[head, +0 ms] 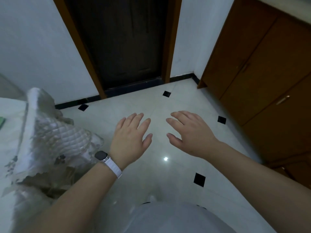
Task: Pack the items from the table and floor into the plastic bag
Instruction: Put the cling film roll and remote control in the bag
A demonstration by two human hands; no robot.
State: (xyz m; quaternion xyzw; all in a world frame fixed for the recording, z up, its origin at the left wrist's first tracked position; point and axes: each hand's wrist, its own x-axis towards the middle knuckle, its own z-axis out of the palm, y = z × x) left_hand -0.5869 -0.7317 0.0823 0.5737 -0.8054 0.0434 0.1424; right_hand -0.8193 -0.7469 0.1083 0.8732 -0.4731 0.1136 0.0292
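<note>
Plastic bag: not in view.
Left hand [130, 139]: palm down, fingers spread, holding nothing, above the floor [168, 165].
Right hand [191, 135]: same pose, just beside the left, not touching.
Watch [101, 155]: on the left wrist.
Quilted cloth [55, 137]: draped at left.
Cabinet [262, 73]: at right.

Below me the floor [176, 148] is pale glossy tile, set with small black diamond insets; I count 5 of them, 1 being just right of my view's centre near the bottom [199, 179]. A bright spot of light reflects off the tile. To my left stands a table [10, 115] draped in a quilted white cloth with a floral print [55, 137], its corner hanging down toward the floor. A small green thing [2, 121] lies on top at the far left edge, too cut off to identify.
</note>
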